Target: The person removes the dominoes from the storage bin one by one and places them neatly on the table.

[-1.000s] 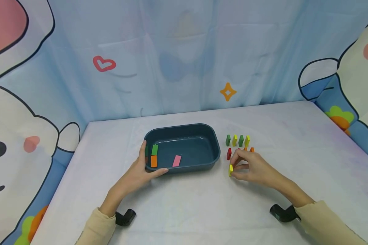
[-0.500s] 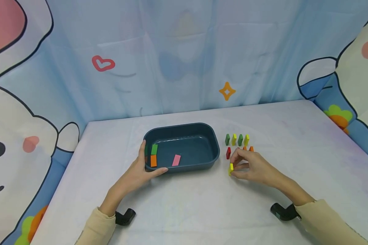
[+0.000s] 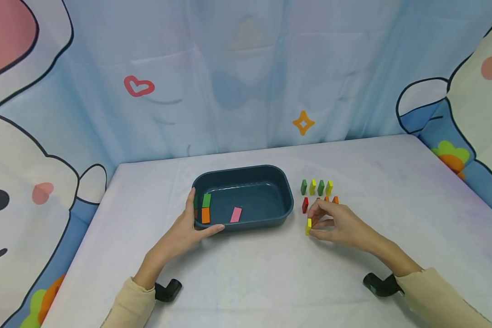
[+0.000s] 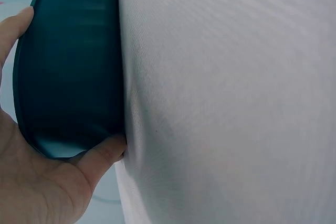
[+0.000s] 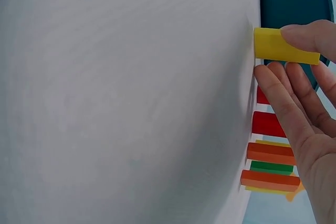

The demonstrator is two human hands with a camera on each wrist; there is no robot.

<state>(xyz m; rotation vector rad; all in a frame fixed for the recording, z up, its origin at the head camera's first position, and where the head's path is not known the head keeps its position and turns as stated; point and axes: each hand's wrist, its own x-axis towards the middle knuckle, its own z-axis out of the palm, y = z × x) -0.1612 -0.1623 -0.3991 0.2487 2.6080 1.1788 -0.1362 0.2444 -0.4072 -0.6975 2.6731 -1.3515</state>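
My left hand [image 3: 187, 226] grips the near-left corner of a dark teal plastic bin [image 3: 289, 200], its thumb along the near side and its fingers along the left wall. Inside the bin lie a green block [image 3: 207, 200], an orange block [image 3: 205, 215] and a pink block [image 3: 235, 214]. To the right of the bin, my right hand [image 3: 339, 225] pinches a yellow domino block [image 5: 274, 44] between thumb and fingertips. The block is upright, its lower end at the tabletop. In the right wrist view, red and orange blocks stand beyond the fingers.
Behind my right hand stand two rows of upright blocks, among them a red block [image 3: 305, 205] and a green block [image 3: 304, 187]; the hand partly hides the nearer row. A white cloth [image 3: 246, 282] covers the table. A printed curtain [image 3: 238, 82] hangs behind.
Almost nothing differs. Both hands, the bin and the blocks keep their places; the view shifts very slightly.
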